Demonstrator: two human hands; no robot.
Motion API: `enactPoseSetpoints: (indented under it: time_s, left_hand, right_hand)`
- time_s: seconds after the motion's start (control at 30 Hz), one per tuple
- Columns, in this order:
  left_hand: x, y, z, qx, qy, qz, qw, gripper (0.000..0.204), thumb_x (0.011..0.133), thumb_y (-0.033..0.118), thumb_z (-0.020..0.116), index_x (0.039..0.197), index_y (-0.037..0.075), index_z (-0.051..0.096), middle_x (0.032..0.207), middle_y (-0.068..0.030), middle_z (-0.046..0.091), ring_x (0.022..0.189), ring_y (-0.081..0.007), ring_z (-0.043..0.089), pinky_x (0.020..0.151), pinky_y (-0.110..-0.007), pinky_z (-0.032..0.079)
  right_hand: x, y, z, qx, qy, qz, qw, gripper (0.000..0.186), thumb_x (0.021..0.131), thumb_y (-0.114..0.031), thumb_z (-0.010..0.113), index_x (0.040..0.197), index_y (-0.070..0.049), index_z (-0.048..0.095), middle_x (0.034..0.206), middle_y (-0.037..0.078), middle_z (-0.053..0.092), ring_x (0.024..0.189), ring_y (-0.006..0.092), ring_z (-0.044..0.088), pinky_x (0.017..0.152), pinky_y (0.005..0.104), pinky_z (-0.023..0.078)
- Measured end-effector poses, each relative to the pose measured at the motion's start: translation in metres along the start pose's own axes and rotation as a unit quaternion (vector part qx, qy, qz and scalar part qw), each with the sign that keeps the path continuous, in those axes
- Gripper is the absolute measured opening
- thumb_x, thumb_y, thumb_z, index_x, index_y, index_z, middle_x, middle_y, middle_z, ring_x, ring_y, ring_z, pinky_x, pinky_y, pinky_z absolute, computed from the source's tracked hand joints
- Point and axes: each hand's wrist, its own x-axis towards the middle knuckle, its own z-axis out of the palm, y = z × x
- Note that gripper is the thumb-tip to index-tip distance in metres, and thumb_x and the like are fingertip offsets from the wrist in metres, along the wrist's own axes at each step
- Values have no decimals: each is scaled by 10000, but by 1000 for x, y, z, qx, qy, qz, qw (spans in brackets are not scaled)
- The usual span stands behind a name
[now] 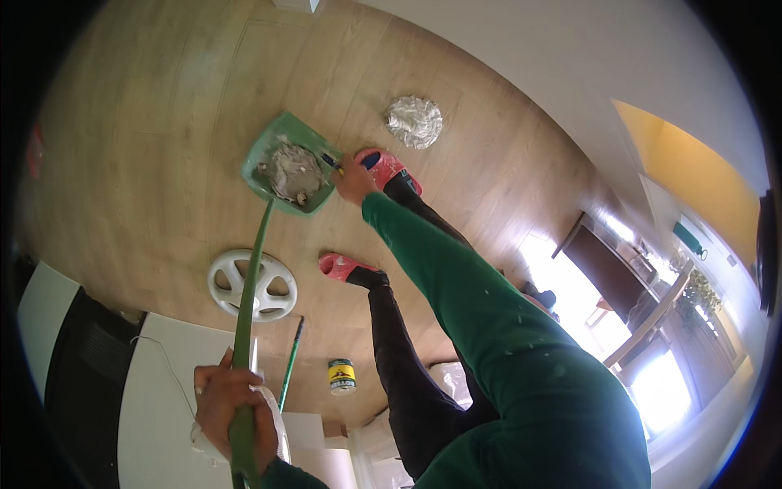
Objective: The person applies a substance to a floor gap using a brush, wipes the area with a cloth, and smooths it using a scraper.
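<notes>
My left hand (232, 407) is wrapped round the long green handle (249, 301) of a green dustpan (314, 205). The pan lies on the floor ahead, holding a heap of grey, crumbly debris (295, 171). Over the pan's right edge, my right hand (356, 181) is closed round a small hand tool (329, 160) with blue and yellow parts. Its working end is too small and covered to name the kind. A dark blue end of it shows beyond the fist, near my red slipper (387, 169).
A crumpled silvery round bundle (414, 122) lies past my right foot. Nearer stand a white spoked wheel cover (252, 285), a thin green pole (292, 363) and a yellow-and-dark tin (342, 376). White and black furniture (175, 391) borders the left, a wall the right.
</notes>
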Motion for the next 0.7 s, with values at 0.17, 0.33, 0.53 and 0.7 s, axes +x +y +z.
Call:
enactPoseSetpoints:
  time_s: [0.17, 0.33, 0.53, 0.7]
  left_hand:
    - [-46, -9, -27, -47, 20, -37, 998, 95, 895, -21, 612, 986, 1, 628, 1155, -174, 687, 1022, -278, 630, 1018, -382, 486]
    - [-76, -50, -11, -193, 51, -112, 973, 166, 1007, 57, 640, 1158, -11, 651, 1332, -174, 664, 1179, -243, 628, 1000, -352, 514]
    - [-128, -47, -7, -267, 80, -108, 954, 174, 1033, 70, 628, 1186, -12, 616, 1370, -172, 620, 1191, -236, 621, 1059, -364, 538]
    - [-171, -5, -4, -226, 64, -85, 968, 175, 1033, 77, 614, 1177, -22, 603, 1375, -171, 613, 1208, -267, 621, 1080, -394, 539]
  right_hand:
    - [-116, -25, -79, 134, 54, 17, 989, 427, 990, -351, 628, 1285, -55, 542, 984, 322, 706, 947, 533, 690, 817, 583, 534]
    - [-269, 74, -181, 49, 166, 57, 983, 424, 996, -368, 625, 1300, -95, 507, 980, 299, 712, 938, 536, 683, 808, 585, 521]
    - [-503, 163, -232, 48, 241, 198, 949, 459, 992, -358, 598, 1340, -108, 435, 915, 303, 711, 881, 536, 678, 812, 605, 513]
    - [-609, 218, -185, 147, 282, 328, 889, 482, 983, -345, 631, 1358, -78, 490, 948, 270, 720, 915, 480, 703, 829, 531, 534]
